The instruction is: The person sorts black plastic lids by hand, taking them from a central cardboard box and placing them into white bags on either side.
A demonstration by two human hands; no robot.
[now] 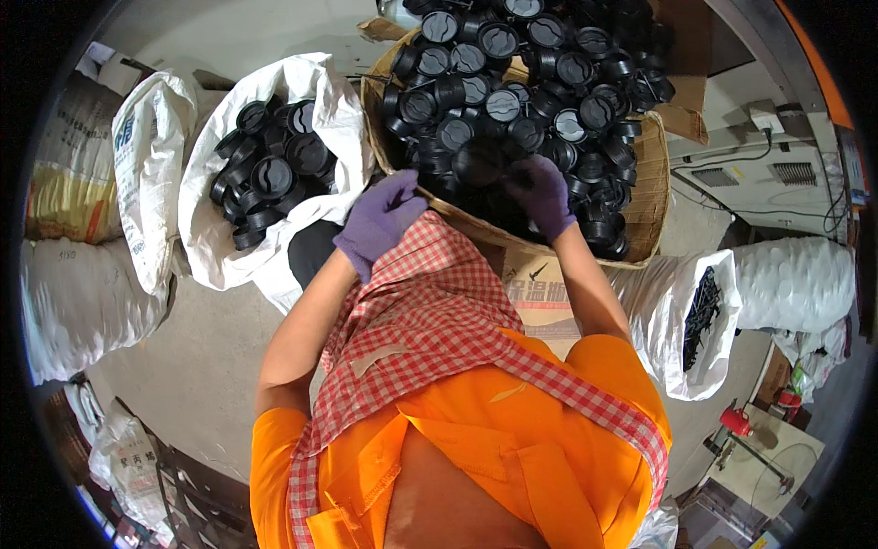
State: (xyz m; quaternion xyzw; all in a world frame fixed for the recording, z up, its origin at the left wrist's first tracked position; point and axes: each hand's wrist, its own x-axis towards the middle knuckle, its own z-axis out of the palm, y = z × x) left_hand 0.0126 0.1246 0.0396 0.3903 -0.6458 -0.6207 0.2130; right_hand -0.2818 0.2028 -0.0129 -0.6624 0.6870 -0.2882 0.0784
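Note:
My left hand (382, 221), in a purple glove, rests at the near left rim of a large cardboard box (648, 199), its fingers bent and nothing visible in them. My right hand (542, 195), gloved alike, reaches over the rim into the box, by a dark round part (479, 162); whether its fingers hold this is too dark to tell. Many round black plastic caps (503, 105) with a wavy ridge across the face fill the box. Left of it, an open white woven sack (206, 213) holds more black caps (272, 177).
At the right, an open white sack (720, 357) contains thin black plastic pieces (701, 319). Full sacks (89, 302) stand along the left. A grey cabinet (768, 185) with a cable is at the upper right. A small table (768, 460) with a red tool (736, 421) stands lower right.

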